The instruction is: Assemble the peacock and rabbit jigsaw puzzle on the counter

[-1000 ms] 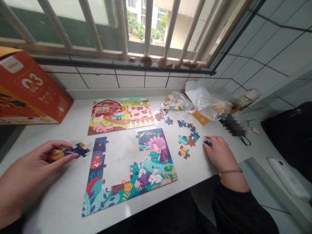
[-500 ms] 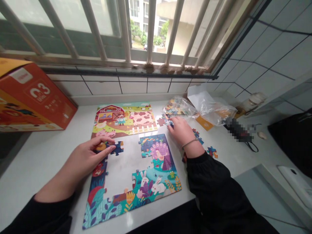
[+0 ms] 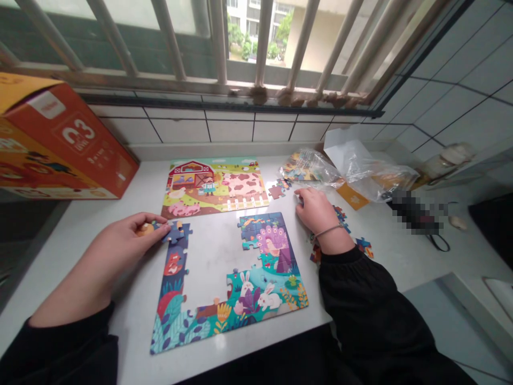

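Note:
My left hand [image 3: 132, 238] pinches a dark blue jigsaw piece [image 3: 173, 233] between thumb and fingers. That piece is at the upper left end of the partly joined forest puzzle [image 3: 260, 291], overlapping or touching its left edge strip; I cannot tell if it is locked in. Something yellow-orange shows under the fingers. My right hand [image 3: 318, 214] rests on the counter right of the puzzle, fingers curled together, their contents hidden. Just left of its fingertips lie a few loose jigsaw pieces [image 3: 277, 190]. More loose pieces [image 3: 340, 216] lie beside the wrist, partly covered by it.
A finished farm puzzle [image 3: 212, 187] lies behind the forest one. An orange box [image 3: 80, 144] stands at the left. Clear plastic bags, one with puzzle pieces [image 3: 306, 166], lie at the back right near a yellow card [image 3: 352, 196]. Window bars rise behind the counter [image 3: 120, 289].
My left hand has carried its piece left, from over the gap to the puzzle's left edge strip. My right hand has drawn back from the loose pieces near the farm puzzle.

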The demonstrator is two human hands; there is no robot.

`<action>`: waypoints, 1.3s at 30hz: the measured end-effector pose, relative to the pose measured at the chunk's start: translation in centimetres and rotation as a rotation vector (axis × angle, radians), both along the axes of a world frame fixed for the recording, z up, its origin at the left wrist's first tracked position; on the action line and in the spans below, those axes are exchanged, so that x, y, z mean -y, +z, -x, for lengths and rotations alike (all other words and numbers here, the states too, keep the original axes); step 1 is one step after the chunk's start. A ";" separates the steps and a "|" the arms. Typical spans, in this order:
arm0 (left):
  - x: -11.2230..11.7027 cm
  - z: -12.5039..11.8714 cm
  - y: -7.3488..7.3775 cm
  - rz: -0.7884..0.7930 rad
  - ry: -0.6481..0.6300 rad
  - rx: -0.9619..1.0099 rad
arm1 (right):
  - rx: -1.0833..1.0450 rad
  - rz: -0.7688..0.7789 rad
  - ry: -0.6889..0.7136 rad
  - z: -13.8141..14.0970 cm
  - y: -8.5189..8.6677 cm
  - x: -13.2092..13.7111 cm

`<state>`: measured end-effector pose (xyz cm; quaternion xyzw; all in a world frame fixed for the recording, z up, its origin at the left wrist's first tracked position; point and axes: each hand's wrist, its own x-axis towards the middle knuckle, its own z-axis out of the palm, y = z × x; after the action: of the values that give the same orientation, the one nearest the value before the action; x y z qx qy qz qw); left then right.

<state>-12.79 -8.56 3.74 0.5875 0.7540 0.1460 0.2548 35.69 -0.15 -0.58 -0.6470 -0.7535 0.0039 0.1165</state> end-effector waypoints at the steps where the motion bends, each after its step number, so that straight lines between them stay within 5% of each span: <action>1: 0.0 0.2 0.0 0.019 0.006 0.012 | 0.000 0.002 0.000 0.0 0.0 0.0; 20: 0.3 -1.6 1.0 -0.013 -0.028 -0.165 | -0.088 -0.086 -0.039 -0.2 0.5 0.0; 31: -0.1 -0.9 0.0 -0.131 -0.132 -0.232 | -0.059 -0.025 0.240 2.1 -0.5 -0.8; 39: -0.1 -0.3 -0.5 -0.146 -0.142 -0.237 | -0.053 -0.061 0.077 1.7 0.2 -0.6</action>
<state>-12.45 -8.48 3.23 0.6695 0.7227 0.1117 0.1304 34.02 0.50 -0.40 -0.6135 -0.7742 0.0027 0.1559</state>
